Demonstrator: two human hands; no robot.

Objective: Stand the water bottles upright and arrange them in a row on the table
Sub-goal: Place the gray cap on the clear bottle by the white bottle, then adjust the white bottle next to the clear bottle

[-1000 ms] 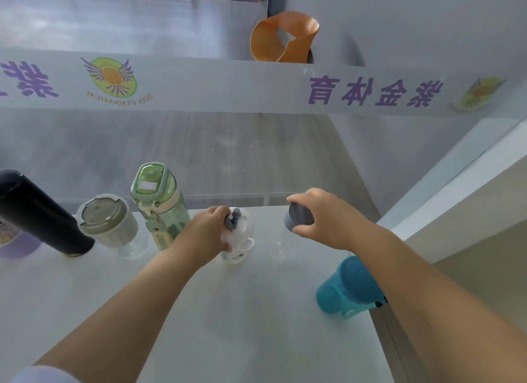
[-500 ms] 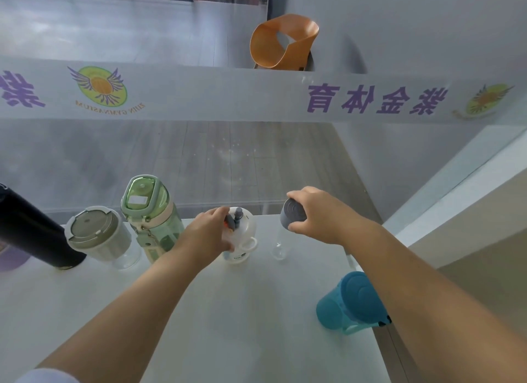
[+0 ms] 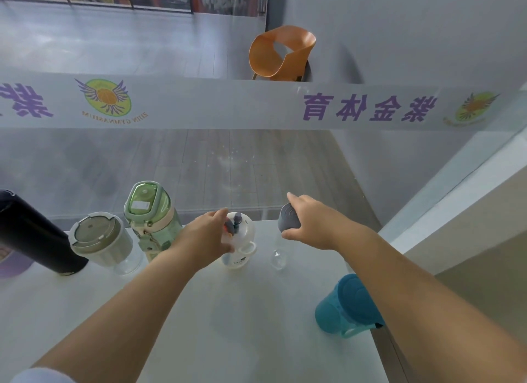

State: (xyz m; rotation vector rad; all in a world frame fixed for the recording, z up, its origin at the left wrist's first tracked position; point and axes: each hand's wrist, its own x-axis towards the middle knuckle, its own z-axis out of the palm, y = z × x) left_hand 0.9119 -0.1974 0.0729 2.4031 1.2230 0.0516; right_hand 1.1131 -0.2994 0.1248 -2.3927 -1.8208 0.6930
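Several bottles stand upright along the far edge of the white table (image 3: 242,320): a black flask (image 3: 37,237), a clear cup with a grey-green lid (image 3: 99,241), a green bottle (image 3: 151,214), a small white bottle (image 3: 239,240) and a clear bottle with a grey cap (image 3: 288,221). My left hand (image 3: 208,234) rests against the white bottle's left side, fingers loosely around it. My right hand (image 3: 310,226) grips the grey cap from the right. A teal bottle (image 3: 348,305) stands apart at the table's right edge, under my right forearm.
A glass wall with a frosted band of purple lettering (image 3: 368,109) runs right behind the row. Beyond it stands an orange chair (image 3: 281,54). A purple object (image 3: 14,264) shows at the left edge, partly behind the black flask.
The clear grey-capped bottle has come down upright onto the table beside the white bottle. My right hand's fingers have loosened and spread on the cap. The view has tilted up a little.
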